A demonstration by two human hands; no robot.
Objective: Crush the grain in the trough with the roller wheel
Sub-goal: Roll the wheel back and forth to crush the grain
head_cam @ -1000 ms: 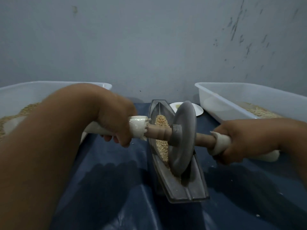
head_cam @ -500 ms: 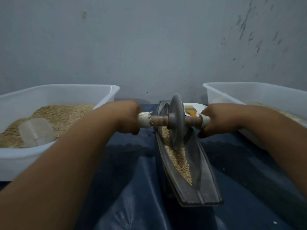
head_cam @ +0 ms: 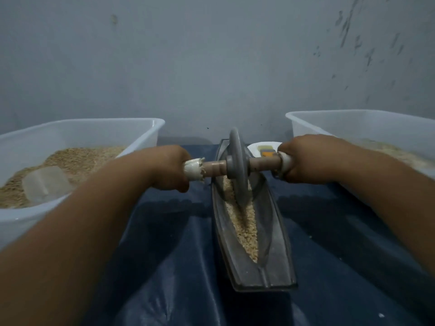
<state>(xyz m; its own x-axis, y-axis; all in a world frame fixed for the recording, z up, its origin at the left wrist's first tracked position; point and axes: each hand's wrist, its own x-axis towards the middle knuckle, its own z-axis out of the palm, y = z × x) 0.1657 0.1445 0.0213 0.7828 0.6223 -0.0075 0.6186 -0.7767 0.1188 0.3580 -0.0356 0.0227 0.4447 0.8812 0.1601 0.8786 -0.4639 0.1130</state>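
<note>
A grey roller wheel is standing upright on its edge in a long, narrow, boat-shaped grey trough, toward the trough's far end. A wooden axle is running through the wheel's hub, with pale wrapped grips at both ends. The left hand is gripping the left end, its fingers curled fully round the frayed white wrap. The right hand is gripping the right end in the same closed way. Pale tan grain is lying along the bottom of the trough's groove, from under the wheel toward the near end, where it is thinning to a point.

The trough is sitting lengthwise on a bench covered with a dark blue sheet, with bare sheet showing on both sides of it. The near part of the groove is lying open in front of the wheel.

A white plastic tub of grain, with a clear scoop resting in it, is sitting to the left under the left forearm. A second white tub is sitting to the right. A small white dish is lying just beyond the trough's far end, near the grey wall.
</note>
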